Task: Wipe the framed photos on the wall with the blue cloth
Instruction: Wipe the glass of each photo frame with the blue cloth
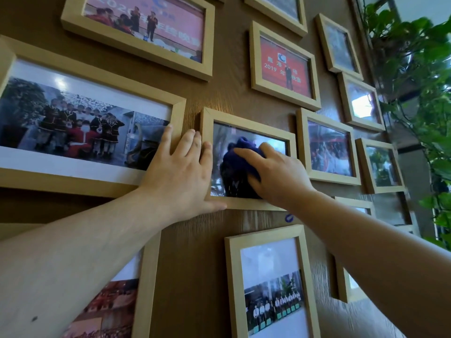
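The right hand (278, 172) lay flat over the blue cloth (238, 164), with the fingers bent around the bunched fabric and pressing it against the glass of the small frame (246, 125) in the middle of the wall. The cloth was crumpled into a dark lump; it covered the left and middle part of that glass, and the right part of the glass was bare. How tightly the fingers closed under the cloth I could not tell, because the back of the hand hid them.

The left hand (185, 172) held nothing. Its fingers were spread and lay flat on the left edge of the same frame, the thumb ran along the bottom edge, and the outer fingers reached the corner of the large frame (178, 113) beside it. It seemed to steady the small frame while the other hand wiped.

About the progress, I judge that the work was somewhere in the middle. Only one photo was under the cloth. Around it hung many more: the red photo (284, 62) above, the frame to the right (329, 147), the tall frame (268, 284) below, and others toward the green plant (415, 57). The pictures did not show which of these were already clean, as no dust or streaks were visible.
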### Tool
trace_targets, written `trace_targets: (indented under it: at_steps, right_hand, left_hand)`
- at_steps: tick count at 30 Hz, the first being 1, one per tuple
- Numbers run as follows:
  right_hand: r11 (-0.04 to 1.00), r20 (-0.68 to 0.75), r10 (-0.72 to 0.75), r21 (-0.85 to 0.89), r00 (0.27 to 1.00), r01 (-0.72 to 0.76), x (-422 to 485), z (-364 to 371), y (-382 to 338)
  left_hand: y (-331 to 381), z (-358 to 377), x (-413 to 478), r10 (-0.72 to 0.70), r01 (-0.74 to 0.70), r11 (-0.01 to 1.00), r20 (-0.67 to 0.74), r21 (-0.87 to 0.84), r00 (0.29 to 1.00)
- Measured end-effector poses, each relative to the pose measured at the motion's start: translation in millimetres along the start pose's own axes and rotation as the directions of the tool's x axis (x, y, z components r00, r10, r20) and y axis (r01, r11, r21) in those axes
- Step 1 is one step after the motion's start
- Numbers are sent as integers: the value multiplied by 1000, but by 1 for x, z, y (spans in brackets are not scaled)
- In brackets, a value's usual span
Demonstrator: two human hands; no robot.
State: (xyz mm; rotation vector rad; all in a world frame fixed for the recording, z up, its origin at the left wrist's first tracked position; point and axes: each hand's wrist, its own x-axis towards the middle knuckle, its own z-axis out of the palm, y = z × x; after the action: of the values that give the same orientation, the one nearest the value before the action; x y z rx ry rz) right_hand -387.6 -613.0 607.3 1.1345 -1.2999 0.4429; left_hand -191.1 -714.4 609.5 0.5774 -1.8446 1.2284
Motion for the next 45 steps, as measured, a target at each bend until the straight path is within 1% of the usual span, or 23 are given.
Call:
trace_targets:
  at_steps: [3, 6, 8, 10, 12, 13, 16, 20, 22, 25, 27, 30, 33, 36, 38, 40, 42, 44, 45]
  right_hand:
    - [993, 59, 119, -31, 991, -117, -21, 6, 24]
    - [961, 87, 266, -99, 960, -257, -37, 9, 44]
    - [936, 90, 347, -90, 934, -339, -45, 9, 52]
    - [929, 97, 370, -31, 924, -369, -45, 10, 47]
    - [937, 102, 340, 51, 935, -347, -39, 9, 31]
    - [948, 99, 302, 76, 948, -310, -34, 8, 21]
    - [983, 105, 131, 114, 986, -143, -24, -1, -10]
    - [989, 125, -80, 133, 989, 63, -13, -10, -40]
    - [988, 147, -119, 117, 982, 102, -14, -13, -40]
    - [993, 169, -108, 55, 980, 100, -29, -13, -22]
    - [999, 179, -45, 1, 983, 46, -43, -10, -6]
    - [993, 208, 98, -85, 973, -81, -64, -4, 18]
    - [981, 224, 188, -88, 956, -172, -83, -4, 36]
    - [959, 198, 274, 23, 941, -284, -106, -5, 41]
    - [908, 171, 374, 129, 911, -397, -125, -5, 36]
    - [838, 177, 468, 222, 866, -498, -145, -3, 24]
    - [796, 213, 502, 264, 838, -544, -168, -1, 6]
    - [777, 235, 497, 308, 835, -549, -178, 2, -10]
    - [754, 260, 516, 315, 816, -577, -188, 4, -20]
  left_hand:
    - [-1, -1, -1, 4, -4, 1000, 1, -14, 1000]
    - [-3, -1, -5, -3, 3, 999, 6, -33, 1000]
    - [-1, 1, -2, 1, -1, 999, 4, -43, 1000]
    - [1, 2, -1, 1, -1, 999, 3, -48, 1000]
    - [2, 3, -1, -13, 13, 999, 7, -47, 1000]
    - [2, 4, -1, -20, 20, 999, 5, -48, 1000]
    - [3, 5, -1, -27, 27, 998, 3, -57, 1000]
    - [4, 3, -2, -26, 27, 996, 15, -81, 1000]
    - [3, 2, -2, -27, 28, 997, 15, -78, 1000]
    - [2, 2, -3, -35, 36, 996, 13, -77, 999]
    - [2, 2, -3, -35, 36, 997, 17, -73, 999]
    - [2, 0, -3, -30, 31, 997, 21, -66, 999]
    - [5, -3, -3, -54, 55, 997, 34, -47, 998]
    - [11, -6, -13, -19, 19, 1000, 7, 1, 1000]
    - [17, -7, -28, 51, -51, 999, -24, 4, 998]
    - [24, -7, -46, 129, -129, 992, -32, -6, 991]
    - [35, -7, -66, 221, -221, 974, -11, -38, 975]
    - [41, -4, -78, 273, -272, 959, 6, -77, 962]
    - [49, -2, -86, 318, -314, 944, 28, -99, 948]
